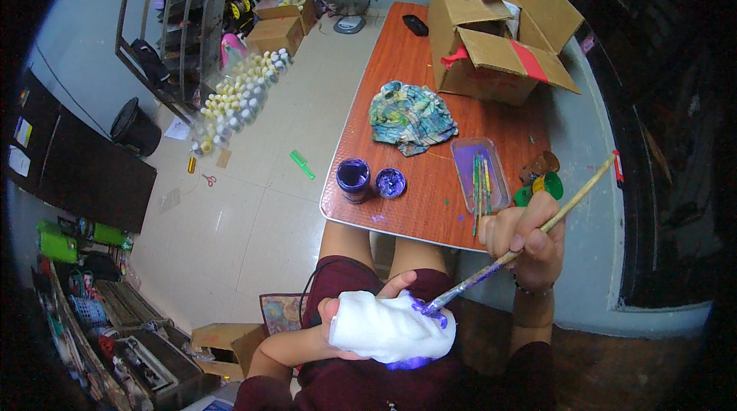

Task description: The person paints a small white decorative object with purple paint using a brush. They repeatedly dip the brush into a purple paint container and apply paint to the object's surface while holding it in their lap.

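My left hand [325,339] is wrapped round a rounded white piece [384,326] above my lap, its thumb along the far side. Whether the piece is cloth or a moulded form I cannot tell. Purple paint marks its right end and lower edge. A long paintbrush [568,210] is pinched in my right hand [530,240], and its purple-coated bristles touch the right end of the piece. On the table before me are a jar of purple paint [353,182], uncovered, and beside it a paint-smeared lid [390,182].
A clear tray [503,192] with several brushes stands on the reddish wooden table [391,50], beside a green-rimmed jar [547,185]. Farther back are a stained rag [411,115] and a big cardboard box [480,73]. Many capped bottles [238,100] cover part of the floor at left.
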### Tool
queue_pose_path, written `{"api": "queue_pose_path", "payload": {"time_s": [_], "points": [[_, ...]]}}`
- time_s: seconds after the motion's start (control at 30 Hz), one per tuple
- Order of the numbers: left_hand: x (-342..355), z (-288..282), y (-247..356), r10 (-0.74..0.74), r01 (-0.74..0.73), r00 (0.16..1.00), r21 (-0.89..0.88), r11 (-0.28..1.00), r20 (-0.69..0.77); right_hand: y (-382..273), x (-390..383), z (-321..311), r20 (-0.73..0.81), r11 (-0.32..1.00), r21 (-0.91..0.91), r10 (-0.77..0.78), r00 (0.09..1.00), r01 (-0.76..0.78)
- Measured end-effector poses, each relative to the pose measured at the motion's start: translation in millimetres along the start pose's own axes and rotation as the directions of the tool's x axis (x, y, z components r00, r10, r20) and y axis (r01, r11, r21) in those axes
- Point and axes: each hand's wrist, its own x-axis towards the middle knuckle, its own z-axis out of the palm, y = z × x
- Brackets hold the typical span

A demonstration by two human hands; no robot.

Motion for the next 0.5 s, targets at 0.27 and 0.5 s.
{"api": "queue_pose_path", "payload": {"time_s": [0.27,0.5], "points": [[-1.2,0.7,-0.8,0.002,-0.002,1.0,-0.012,1.0,-0.02,0.7,-0.8,1.1,-0.026,0.996,-0.086,-0.028,0.999,0.025],[-0.2,4.6,-3.7,-0.001,-0.001,0.999,-0.045,0.999,-0.048,2.1,-1.6,-3.5,0.002,1.0,0.002,-0.015,1.0,0.015]]}}
